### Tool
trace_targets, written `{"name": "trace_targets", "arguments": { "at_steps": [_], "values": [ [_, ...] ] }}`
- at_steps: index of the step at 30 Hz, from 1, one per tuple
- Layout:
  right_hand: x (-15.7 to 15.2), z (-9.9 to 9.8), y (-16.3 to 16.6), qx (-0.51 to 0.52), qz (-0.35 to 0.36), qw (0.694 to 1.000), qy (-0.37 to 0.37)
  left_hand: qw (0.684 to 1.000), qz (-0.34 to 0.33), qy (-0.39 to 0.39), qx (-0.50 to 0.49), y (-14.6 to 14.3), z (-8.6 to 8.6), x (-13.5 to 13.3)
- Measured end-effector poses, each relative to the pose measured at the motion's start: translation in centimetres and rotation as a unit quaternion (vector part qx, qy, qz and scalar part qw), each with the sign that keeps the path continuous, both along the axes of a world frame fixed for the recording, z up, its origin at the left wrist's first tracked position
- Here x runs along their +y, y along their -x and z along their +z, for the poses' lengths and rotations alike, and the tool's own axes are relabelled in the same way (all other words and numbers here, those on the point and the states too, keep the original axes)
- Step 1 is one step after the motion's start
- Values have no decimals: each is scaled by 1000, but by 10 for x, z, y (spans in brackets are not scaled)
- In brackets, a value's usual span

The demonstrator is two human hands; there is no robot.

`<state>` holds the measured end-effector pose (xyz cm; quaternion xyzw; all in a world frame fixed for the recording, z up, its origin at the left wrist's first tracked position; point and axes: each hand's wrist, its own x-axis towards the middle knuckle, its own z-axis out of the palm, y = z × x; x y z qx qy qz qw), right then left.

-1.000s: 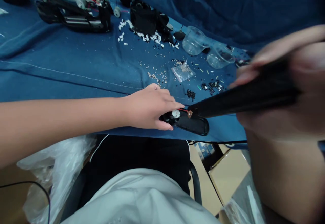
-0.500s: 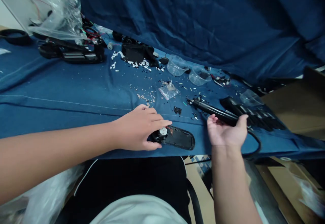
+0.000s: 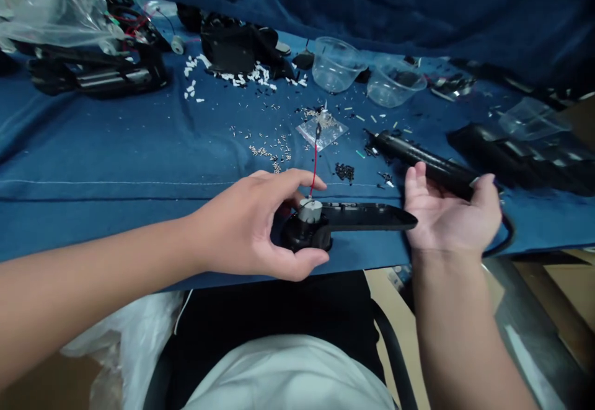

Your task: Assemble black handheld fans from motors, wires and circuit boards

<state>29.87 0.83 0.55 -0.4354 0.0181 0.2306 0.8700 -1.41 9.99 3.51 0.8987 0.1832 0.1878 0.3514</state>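
My left hand (image 3: 263, 224) curls its thumb and fingers around the round end of a black plastic housing (image 3: 302, 236). A small silvery motor (image 3: 310, 210) sits upright in that end, and a red wire (image 3: 315, 165) with a dark tip rises from it. The housing's long flat part (image 3: 372, 217) points right, seen nearly edge-on. My right hand (image 3: 453, 215) is palm up, its fingers and thumb at a black electric screwdriver (image 3: 427, 162). The screwdriver's tip points left, near small loose parts. Part of the right fingers is hidden under it.
Silver screws (image 3: 274, 153), a small plastic bag (image 3: 323, 128) and black screws (image 3: 344, 171) lie ahead. Behind stand clear cups (image 3: 337, 66), white bits (image 3: 255, 75) and black assemblies (image 3: 100, 75). Black casings (image 3: 515, 150) lie right. The blue cloth's front edge (image 3: 218, 280) is near.
The housing has turned so its flat part shows edge-on, and the red wire now stands up. The left fingers have spread somewhat. The screwdriver stays at the right hand; the view has shifted.
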Motion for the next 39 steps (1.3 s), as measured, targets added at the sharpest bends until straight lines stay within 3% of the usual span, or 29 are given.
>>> {"name": "trace_targets", "arguments": {
  "at_steps": [7,28,34,39],
  "values": [
    [-2,3,2,-8,-7,1000,-6,990,-25,-81,-111,0,-16,1],
    [-2,8,4,3,-2,1000,1,992,-10,-70,-103,2,-16,2],
    [3,1,1,-18,-38,999,-4,992,-50,-118,-14,4,-25,12],
    [2,2,-3,-42,-60,996,-56,982,-79,-167,32,6,-30,20]
  ]
}}
